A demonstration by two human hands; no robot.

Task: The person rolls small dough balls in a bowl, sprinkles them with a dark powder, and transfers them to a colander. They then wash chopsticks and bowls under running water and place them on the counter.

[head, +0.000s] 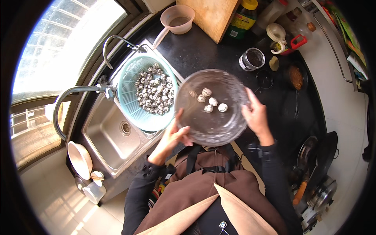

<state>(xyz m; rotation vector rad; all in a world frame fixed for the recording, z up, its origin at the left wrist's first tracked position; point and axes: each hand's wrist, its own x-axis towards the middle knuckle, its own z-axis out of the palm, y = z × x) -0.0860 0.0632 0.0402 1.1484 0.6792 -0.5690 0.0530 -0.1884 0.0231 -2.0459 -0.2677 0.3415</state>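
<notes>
Between both hands a clear round bowl (205, 129) is held over the counter edge, close to my body. My left hand (174, 132) grips its lower left rim, and my right hand (256, 116) grips the right rim. Inside lie several pale, streaked balls (213, 101), perhaps small speckled eggs, and a brownish piece (193, 94). Just left of the bowl, a light blue plastic colander (126, 79) rests over the sink unit. It contains many dark-and-white speckled balls (152, 91) of similar look. The bowl's rim is blurred.
A steel sink basin (108, 126) with a curved faucet (63, 100) lies at left. Behind stand a plastic dipper (179, 22), a wooden board (211, 14) and bottles (242, 20). An open jar (252, 59) sits beyond my right hand. Pans (326, 152) are at lower right.
</notes>
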